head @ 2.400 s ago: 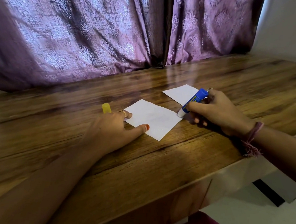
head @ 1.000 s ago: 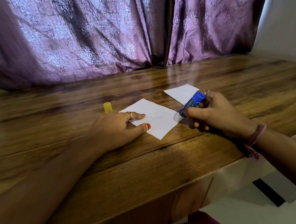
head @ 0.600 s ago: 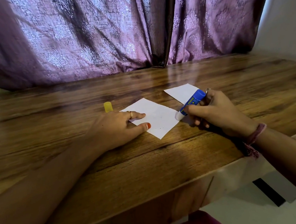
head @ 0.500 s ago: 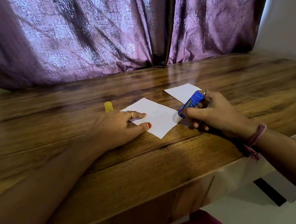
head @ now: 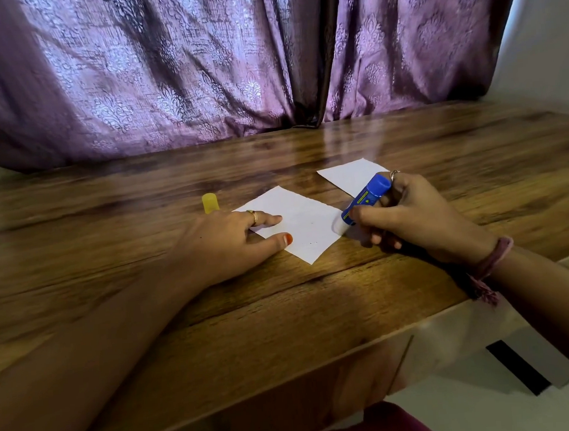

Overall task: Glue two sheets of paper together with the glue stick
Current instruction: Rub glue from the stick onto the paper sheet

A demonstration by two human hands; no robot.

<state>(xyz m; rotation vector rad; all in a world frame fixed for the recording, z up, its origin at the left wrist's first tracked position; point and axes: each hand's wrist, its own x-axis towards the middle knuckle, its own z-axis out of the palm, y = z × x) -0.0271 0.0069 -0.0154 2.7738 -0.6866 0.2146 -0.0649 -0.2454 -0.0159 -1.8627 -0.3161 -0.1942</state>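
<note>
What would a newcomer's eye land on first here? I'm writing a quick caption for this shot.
Likely the bright blue glue stick, gripped by the right hand, its white tip at the right edge of the near white paper mid-table. The left hand presses that sheet's left side. Behind: a second paper, a yellow cap, purple curtains.

You see a glossy brown wood-grain counter (head: pixel 317 314) under two plain white paper sheets (head: pixel 307 227) (head: pixel 351 177). Your blue plastic glue stick (head: pixel 366 199) carries a yellow-green label and a white tip. The small cylindrical cap (head: pixel 210 203) is yellow. Your left thumbnail (head: pixel 288 238) is painted orange. The shiny damask-patterned curtain (head: pixel 199 70) is purple, and the thread wristband (head: pixel 492 264) is pink.
</note>
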